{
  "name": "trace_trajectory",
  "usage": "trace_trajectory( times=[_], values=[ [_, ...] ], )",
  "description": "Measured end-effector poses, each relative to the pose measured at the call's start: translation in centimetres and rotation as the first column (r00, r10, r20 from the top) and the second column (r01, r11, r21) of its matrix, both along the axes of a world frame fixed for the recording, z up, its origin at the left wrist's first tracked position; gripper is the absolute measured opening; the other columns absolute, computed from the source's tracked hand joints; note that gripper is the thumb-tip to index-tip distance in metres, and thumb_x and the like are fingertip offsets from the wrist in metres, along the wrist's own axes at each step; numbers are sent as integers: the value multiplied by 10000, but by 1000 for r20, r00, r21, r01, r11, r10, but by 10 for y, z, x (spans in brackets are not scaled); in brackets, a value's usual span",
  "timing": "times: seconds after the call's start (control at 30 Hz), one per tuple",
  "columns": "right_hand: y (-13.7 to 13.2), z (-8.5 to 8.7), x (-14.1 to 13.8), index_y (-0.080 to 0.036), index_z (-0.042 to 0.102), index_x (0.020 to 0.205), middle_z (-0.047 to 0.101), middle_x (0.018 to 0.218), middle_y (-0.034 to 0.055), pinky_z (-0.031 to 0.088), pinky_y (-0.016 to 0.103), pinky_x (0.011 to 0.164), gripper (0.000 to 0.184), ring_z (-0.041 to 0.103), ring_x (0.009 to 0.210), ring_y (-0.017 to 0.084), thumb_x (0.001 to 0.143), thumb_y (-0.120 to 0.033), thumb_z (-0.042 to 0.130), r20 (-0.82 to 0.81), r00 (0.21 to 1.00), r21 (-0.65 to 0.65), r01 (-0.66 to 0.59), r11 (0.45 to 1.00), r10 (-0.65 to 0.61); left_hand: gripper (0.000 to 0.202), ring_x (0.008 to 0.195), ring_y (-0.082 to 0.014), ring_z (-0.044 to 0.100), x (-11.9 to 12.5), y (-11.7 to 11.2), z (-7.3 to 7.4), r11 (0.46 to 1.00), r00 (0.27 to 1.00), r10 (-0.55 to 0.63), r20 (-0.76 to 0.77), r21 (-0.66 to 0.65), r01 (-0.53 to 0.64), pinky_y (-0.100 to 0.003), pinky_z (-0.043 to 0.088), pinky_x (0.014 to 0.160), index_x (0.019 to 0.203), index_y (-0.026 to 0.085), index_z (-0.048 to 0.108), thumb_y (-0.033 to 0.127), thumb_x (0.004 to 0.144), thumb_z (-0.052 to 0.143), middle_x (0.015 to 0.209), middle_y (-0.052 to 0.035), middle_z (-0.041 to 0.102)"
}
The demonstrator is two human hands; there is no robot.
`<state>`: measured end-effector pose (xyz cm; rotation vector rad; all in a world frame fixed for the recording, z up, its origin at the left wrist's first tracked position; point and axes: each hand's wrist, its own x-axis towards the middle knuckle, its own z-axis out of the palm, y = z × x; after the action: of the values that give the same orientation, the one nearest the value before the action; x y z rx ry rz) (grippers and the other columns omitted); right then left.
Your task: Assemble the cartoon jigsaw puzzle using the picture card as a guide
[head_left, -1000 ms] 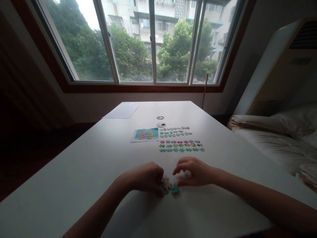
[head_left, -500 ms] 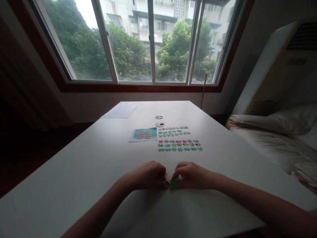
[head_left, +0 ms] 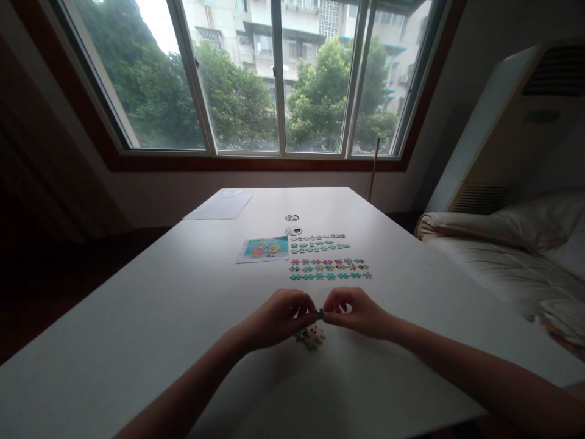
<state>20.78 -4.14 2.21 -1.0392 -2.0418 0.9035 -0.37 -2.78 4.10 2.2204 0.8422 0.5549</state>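
My left hand (head_left: 278,317) and right hand (head_left: 354,312) meet fingertip to fingertip, both grips pinching one teal puzzle piece (head_left: 319,314). It hangs just above a joined cluster (head_left: 312,336) on the near tabletop (head_left: 137,329).

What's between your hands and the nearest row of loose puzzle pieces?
In the head view, only bare white table separates the left hand and right hand, pinching a small teal puzzle piece, from the teal row of pieces.

Daylight from a wide window (head_left: 278,73) falls on a white table (head_left: 137,317) beside pale cushions (head_left: 503,244)
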Motion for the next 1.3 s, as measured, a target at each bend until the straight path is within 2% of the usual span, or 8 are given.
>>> trace_trajectory(
  times=[0.13, 0.3, 0.43, 0.63, 0.77, 0.83, 1.03, 1.3],
  values=[
    [-3, 1, 1, -167, 636, 770, 609, 674, 5, 414, 212, 552, 136, 525, 597, 94, 783, -301, 617, 38, 999, 209, 5, 978, -13, 207, 529, -88, 410, 2, 1, -5, 994, 996, 42, 80, -101, -34, -200, 323, 503, 694, 129, 586, 298, 804, 543, 570, 28, 507],
    [-4, 2, 3, -182, 628, 821, 599, 684, 12, 432, 236, 602, 105, 532, 620, 104, 826, -272, 574, 84, 994, 481, 21, 876, -69, 256, 533, -87, 403, 5, 5, -10, 978, 983, 82, 162, -204, -48, -194, 321, 492, 678, 133, 560, 365, 789, 556, 560, 41, 467],
    [-4, 1, 3, -187, 618, 822, 620, 696, 16, 433, 246, 616, 80, 544, 634, 110, 833, -248, 568, 96, 992, 592, 9, 806, -82, 278, 544, -92, 418, 7, 6, -15, 975, 979, 84, 183, -218, -43, -197, 337, 498, 697, 134, 564, 394, 793, 547, 571, 39, 466],
    [2, 5, 9, -194, 625, 822, 653, 718, 16, 445, 249, 618, 49, 572, 652, 117, 826, -216, 581, 98, 985, 708, 29, 705, -139, 223, 564, -98, 448, 1, 5, -7, 993, 994, 39, 106, -117, -26, -203, 367, 529, 827, 140, 618, 332, 840, 504, 614, 22, 515],
    [15, 9, 26, -200, 633, 844, 665, 755, 30, 469, 258, 638, 52, 595, 691, 130, 824, -209, 585, 11, 970, 758, 152, 635, -244, 146, 618, -114, 488, -9, 7, 0, 1000, 1000, -11, -12, 16, 11, -222, 393, 585, 842, 173, 661, 173, 791, 524, 709, -5, 562],
    [21, 11, 35, -201, 636, 860, 667, 764, 34, 473, 267, 645, 61, 601, 706, 140, 825, -212, 587, -19, 955, 769, 202, 607, -295, 222, 699, -134, 516, -15, 7, 0, 997, 997, -32, -69, 72, 37, -252, 411, 666, 871, 200, 672, 94, 753, 517, 803, -22, 581],
    [30, 14, 48, -210, 653, 864, 674, 780, 43, 468, 292, 670, 118, 606, 713, 152, 854, -269, 552, -2, 920, 729, 269, 629, -392, 296, 866, -188, 533, -23, 11, -2, 985, 976, -87, -201, 127, 114, -305, 416, 780, 948, 254, 668, 85, 731, 559, 900, -33, 579],
    [41, 12, 52, -211, 673, 869, 676, 818, 50, 441, 291, 706, 170, 603, 734, 156, 862, -309, 535, 83, 910, 725, 223, 651, -405, 183, 836, -174, 545, -25, 14, -5, 982, 959, -100, -266, 130, 138, -273, 422, 752, 931, 269, 685, 195, 811, 568, 893, -33, 580]
  ],
)
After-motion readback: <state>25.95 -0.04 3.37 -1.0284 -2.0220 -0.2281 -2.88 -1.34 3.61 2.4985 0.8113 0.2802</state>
